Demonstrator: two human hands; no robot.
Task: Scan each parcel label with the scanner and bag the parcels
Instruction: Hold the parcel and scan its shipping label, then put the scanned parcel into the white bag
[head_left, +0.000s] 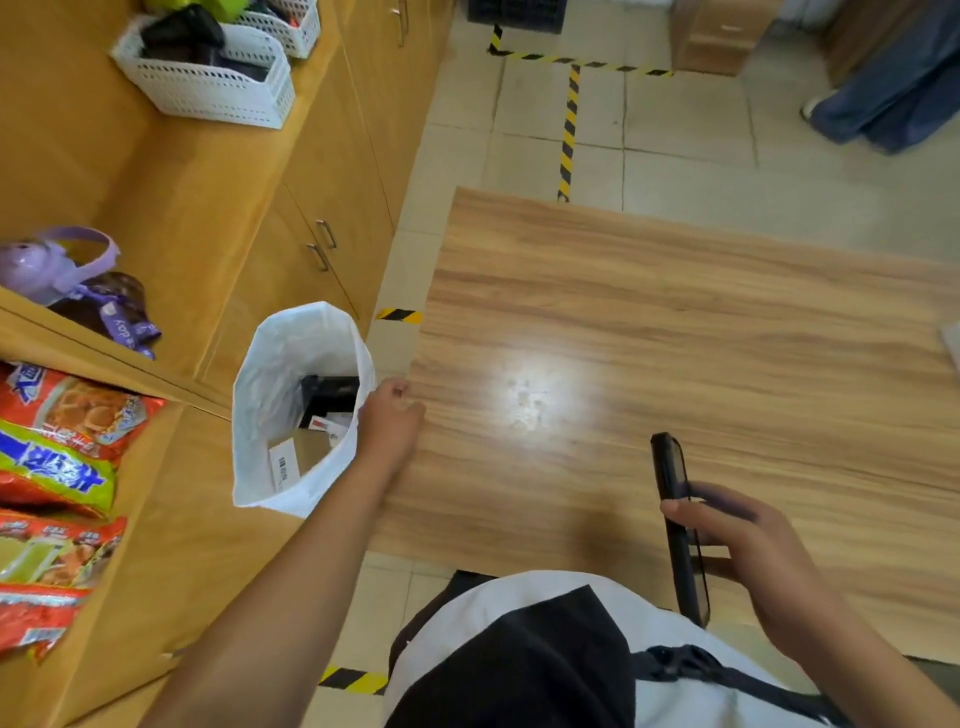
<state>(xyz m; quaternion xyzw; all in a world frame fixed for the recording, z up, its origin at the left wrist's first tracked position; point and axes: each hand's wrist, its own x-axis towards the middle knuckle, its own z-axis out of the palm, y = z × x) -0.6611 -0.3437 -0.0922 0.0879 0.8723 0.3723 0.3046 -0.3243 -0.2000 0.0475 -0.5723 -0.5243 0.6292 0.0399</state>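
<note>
The scanner (670, 467) is a thin, flat black slab with rounded corners, held above the near right part of the table (675, 322); its long axis runs near to far, and its far end points away from the person, leaning a little left; it is seen almost edge-on. The right hand (753, 551) holds it low on the body, the grip closed round it, with the fingers wrapped across one face.

The table is smooth, glossy wood-grain laminate, with a bright glare patch near its middle; just off its left edge stands a white bag (270, 395) of thin, crinkled plastic, upright with its mouth gaping. Inside lie a black parcel (330, 392) on the far side and a brown cardboard parcel (306, 449) nearer, with a white barcode label (284, 465) beside it.

The left hand (390, 418) sits at the bag's right rim with its fingers curled; I cannot tell whether its grip pinches the plastic.

On the left are orange wooden shelves; shiny red and green snack packets (57, 441) lie there.
</note>
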